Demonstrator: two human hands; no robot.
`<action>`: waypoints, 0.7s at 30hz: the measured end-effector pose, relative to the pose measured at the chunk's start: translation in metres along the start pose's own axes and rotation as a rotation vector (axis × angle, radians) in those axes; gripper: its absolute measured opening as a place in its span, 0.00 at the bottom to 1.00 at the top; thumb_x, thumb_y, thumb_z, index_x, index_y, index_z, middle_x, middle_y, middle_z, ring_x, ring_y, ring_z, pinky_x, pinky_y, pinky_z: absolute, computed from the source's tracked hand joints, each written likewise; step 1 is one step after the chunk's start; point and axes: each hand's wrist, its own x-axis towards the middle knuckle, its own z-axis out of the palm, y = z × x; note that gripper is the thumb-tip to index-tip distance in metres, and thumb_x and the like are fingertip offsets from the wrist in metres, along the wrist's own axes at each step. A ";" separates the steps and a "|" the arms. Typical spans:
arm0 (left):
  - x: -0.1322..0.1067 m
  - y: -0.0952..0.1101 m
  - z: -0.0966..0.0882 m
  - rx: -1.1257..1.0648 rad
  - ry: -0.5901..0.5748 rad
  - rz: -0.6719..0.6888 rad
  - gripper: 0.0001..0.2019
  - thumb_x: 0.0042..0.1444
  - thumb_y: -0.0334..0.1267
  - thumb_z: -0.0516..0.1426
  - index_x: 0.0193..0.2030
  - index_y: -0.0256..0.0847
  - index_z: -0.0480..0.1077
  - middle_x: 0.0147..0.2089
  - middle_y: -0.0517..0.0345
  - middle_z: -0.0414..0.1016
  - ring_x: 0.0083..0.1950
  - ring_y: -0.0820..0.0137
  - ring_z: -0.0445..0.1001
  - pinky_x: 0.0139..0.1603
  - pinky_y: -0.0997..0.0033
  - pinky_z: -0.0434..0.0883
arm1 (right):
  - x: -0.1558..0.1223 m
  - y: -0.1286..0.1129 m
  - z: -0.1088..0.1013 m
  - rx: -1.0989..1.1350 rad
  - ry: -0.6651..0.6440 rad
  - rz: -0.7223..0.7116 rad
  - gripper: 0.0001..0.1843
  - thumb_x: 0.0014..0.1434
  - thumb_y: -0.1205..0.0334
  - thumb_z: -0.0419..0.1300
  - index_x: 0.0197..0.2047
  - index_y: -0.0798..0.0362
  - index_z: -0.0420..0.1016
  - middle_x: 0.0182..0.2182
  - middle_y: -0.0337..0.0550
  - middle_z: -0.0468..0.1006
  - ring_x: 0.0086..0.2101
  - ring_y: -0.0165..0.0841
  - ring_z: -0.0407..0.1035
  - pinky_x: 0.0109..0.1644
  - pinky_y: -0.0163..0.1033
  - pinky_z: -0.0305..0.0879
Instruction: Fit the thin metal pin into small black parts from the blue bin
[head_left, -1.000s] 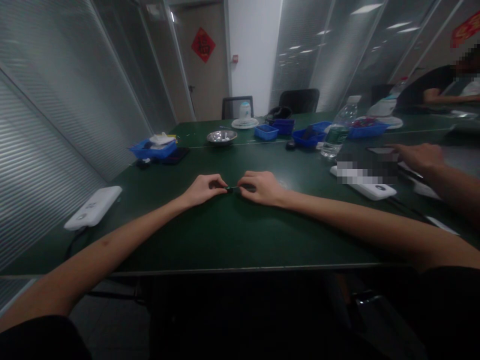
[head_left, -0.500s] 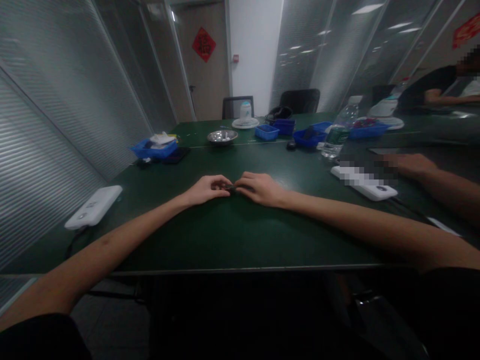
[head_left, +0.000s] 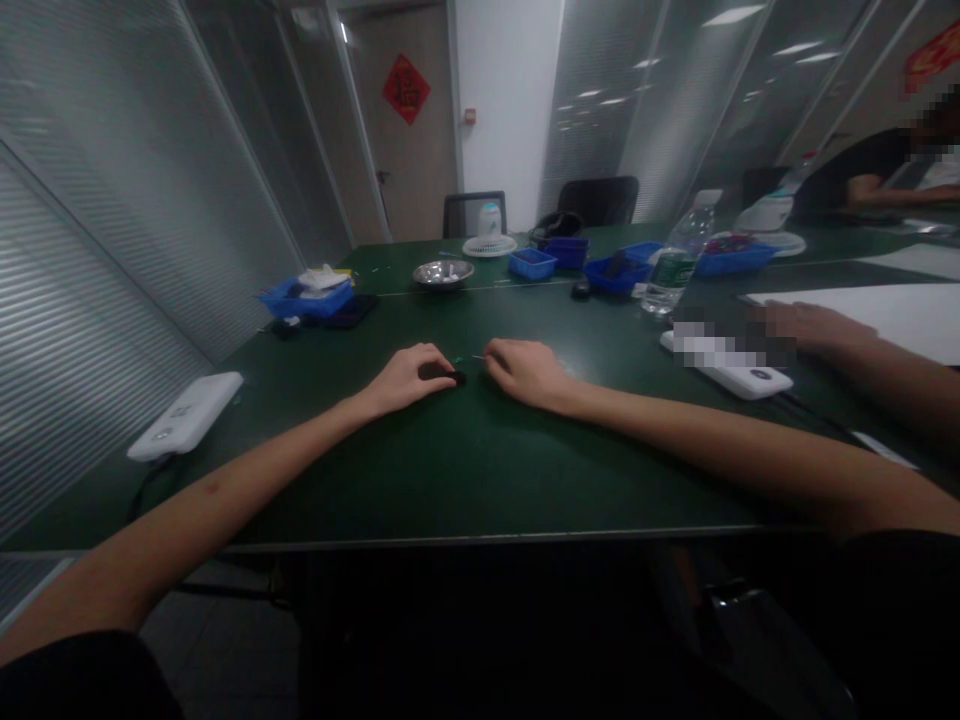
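My left hand (head_left: 409, 380) rests above the green table (head_left: 450, 470), thumb and fingertips closed on a small black object (head_left: 460, 379) whose kind I cannot make out. A short gap to the right of it, my right hand (head_left: 529, 373) is closed, fingers curled and pointing left. From its fingertips a thin pale sliver (head_left: 478, 357) sticks out toward the left hand. A tiny greenish bit (head_left: 457, 360) shows just beyond the left fingertips; whether it is held or lies on the table I cannot tell.
Beyond my hands stand a metal bowl (head_left: 443, 282), blue trays (head_left: 532, 268) and a water bottle (head_left: 673, 265). White power banks with cables lie at left (head_left: 186, 415) and right (head_left: 739, 372). Another person's hand (head_left: 817, 328) rests at right beside white paper (head_left: 907, 310).
My hands, joined at the small object before, are now slightly apart. The black object shows in the left fingertips, the thin sliver at the right ones. White paper now shows by the other person's hand.
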 end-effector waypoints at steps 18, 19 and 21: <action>0.002 0.003 -0.002 0.144 -0.037 0.036 0.11 0.67 0.41 0.59 0.53 0.42 0.75 0.53 0.50 0.79 0.54 0.59 0.78 0.59 0.55 0.74 | -0.066 -0.093 -0.034 -0.001 -0.122 -1.116 0.23 0.73 0.52 0.50 0.65 0.55 0.67 0.36 0.42 0.77 0.27 0.30 0.69 0.22 0.37 0.53; 0.001 0.002 -0.003 0.136 -0.040 0.039 0.11 0.67 0.41 0.59 0.53 0.42 0.75 0.53 0.50 0.79 0.54 0.59 0.78 0.58 0.56 0.74 | -0.077 -0.102 -0.037 0.055 -0.033 -1.154 0.22 0.73 0.50 0.51 0.62 0.53 0.71 0.34 0.40 0.76 0.25 0.29 0.67 0.22 0.37 0.53; 0.001 0.000 -0.004 0.126 -0.048 0.044 0.11 0.66 0.40 0.59 0.53 0.42 0.75 0.53 0.50 0.79 0.53 0.60 0.78 0.57 0.56 0.75 | -0.100 -0.118 -0.045 0.216 0.131 -1.132 0.16 0.70 0.48 0.55 0.49 0.47 0.79 0.28 0.35 0.74 0.22 0.27 0.64 0.21 0.36 0.53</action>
